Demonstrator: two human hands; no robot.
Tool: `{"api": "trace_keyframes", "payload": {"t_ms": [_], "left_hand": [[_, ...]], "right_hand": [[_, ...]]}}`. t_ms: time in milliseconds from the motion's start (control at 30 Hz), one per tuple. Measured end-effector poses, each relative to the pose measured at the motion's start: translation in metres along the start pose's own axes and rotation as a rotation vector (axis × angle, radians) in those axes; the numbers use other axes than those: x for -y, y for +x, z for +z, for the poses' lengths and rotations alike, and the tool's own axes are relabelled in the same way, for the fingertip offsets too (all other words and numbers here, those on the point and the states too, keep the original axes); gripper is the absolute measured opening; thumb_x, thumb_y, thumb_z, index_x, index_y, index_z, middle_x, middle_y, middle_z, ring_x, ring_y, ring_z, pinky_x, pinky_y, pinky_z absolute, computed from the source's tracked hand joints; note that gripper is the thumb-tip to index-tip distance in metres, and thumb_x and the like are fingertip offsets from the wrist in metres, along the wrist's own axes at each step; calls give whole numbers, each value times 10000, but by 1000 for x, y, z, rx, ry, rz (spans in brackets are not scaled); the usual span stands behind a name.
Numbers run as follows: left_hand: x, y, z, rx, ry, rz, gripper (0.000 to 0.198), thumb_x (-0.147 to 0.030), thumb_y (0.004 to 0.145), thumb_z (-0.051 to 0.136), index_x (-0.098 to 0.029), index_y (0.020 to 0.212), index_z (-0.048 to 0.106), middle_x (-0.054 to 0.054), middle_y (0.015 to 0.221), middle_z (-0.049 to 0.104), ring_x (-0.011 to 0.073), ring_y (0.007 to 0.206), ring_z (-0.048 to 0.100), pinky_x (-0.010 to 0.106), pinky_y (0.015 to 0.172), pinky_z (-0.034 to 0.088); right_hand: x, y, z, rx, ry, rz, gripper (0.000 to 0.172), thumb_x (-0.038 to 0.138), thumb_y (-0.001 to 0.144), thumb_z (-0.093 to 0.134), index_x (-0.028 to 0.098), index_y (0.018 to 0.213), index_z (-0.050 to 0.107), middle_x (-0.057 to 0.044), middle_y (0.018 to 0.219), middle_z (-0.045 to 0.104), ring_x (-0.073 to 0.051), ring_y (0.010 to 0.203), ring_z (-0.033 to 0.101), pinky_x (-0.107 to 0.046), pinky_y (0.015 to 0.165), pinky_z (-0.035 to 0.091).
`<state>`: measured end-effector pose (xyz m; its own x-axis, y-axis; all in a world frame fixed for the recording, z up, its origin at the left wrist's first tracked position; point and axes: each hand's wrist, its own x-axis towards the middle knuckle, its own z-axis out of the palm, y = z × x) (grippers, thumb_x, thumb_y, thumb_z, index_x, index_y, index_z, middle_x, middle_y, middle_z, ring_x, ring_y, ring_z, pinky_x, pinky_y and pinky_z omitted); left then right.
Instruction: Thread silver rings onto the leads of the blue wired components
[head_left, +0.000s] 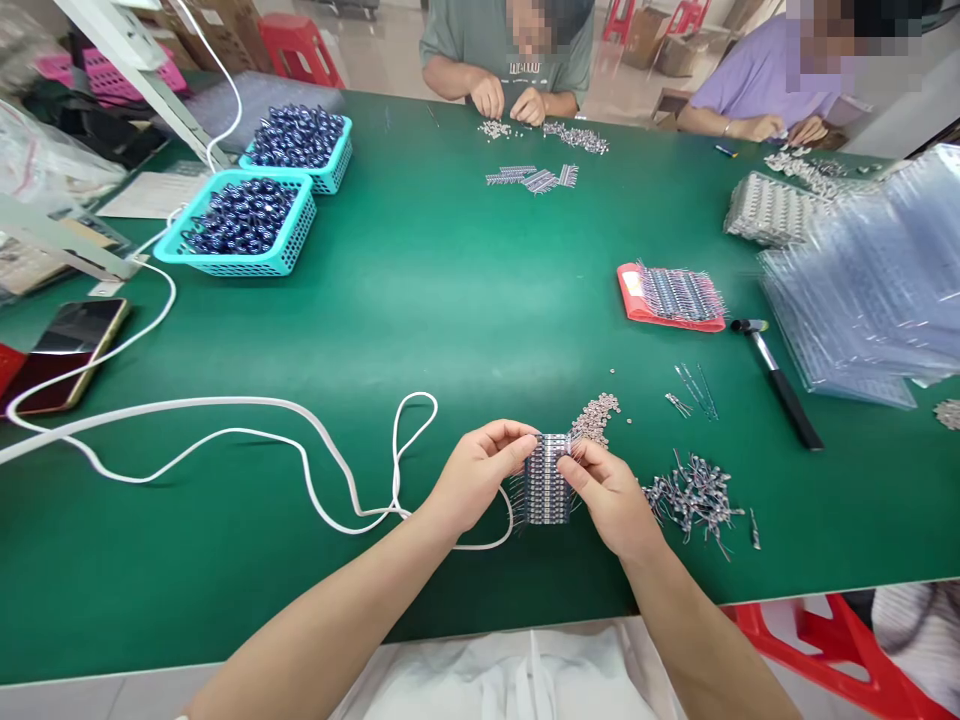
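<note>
My left hand [480,472] and my right hand [609,495] meet over the green table [450,300] near its front edge. Both pinch a short row of small dark components with wire leads [546,480], stacked side by side; the left grips its left end, the right its right end. Just beyond the row lies a small heap of tiny silvery parts [596,417]. A loose pile of leaded components [694,495] lies to the right of my right hand.
A white cable [225,420] loops across the table's left half. Two teal baskets [289,245] of blue parts stand far left, a phone [67,350] nearer. A red tray [670,297], a small hammer [780,385] and clear plastic sheets [862,290] lie right. Two people work opposite.
</note>
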<state>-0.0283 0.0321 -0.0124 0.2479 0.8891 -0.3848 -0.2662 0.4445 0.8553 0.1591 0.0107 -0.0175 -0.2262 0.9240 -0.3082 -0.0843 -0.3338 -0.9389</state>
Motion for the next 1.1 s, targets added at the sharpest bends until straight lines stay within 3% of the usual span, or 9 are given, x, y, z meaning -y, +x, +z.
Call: {"api": "trace_keyframes", "payload": {"t_ms": [100, 233, 467, 833, 1100], "left_hand": [[-1, -1, 3, 73, -56, -28, 288, -313, 752, 811, -151, 970, 717, 34, 879, 702, 150, 809, 617, 277, 775, 479], [0, -3, 7, 119, -33, -37, 247, -331, 738, 813, -137, 796, 673, -6, 739, 634, 125, 702, 565, 262, 708, 455], [0, -5, 8, 78, 48, -8, 258, -380, 742, 777, -145, 752, 670, -5, 695, 620, 140, 665, 542, 274, 673, 445], [3, -5, 9, 96, -32, -18, 211, -323, 755, 775, -137, 725, 681, -1, 695, 626, 129, 668, 535, 258, 675, 455], [-2, -1, 3, -12, -31, -15, 244, -358, 758, 784, -135, 780, 688, -1, 714, 642, 123, 662, 563, 254, 665, 463]], "right_hand": [[-5, 1, -2, -91, 21, -36, 244, 465, 865, 688, 223, 901, 680, -11, 855, 666, -178, 817, 581, -308, 775, 473], [-9, 2, -3, -115, 53, -41, 245, 464, 853, 699, 228, 919, 683, -18, 884, 681, -188, 818, 591, -323, 790, 484], [-11, 1, 1, -33, 90, -23, 272, 467, 871, 680, 235, 1012, 701, -28, 896, 700, -197, 811, 616, -339, 785, 496], [-9, 4, 5, -10, 262, 76, 256, 448, 832, 735, 217, 936, 697, -29, 865, 695, -188, 795, 634, -327, 743, 507], [-14, 3, -4, 1, 143, 36, 326, 483, 834, 723, 244, 1049, 670, -32, 962, 678, -178, 859, 607, -318, 810, 492]]}}
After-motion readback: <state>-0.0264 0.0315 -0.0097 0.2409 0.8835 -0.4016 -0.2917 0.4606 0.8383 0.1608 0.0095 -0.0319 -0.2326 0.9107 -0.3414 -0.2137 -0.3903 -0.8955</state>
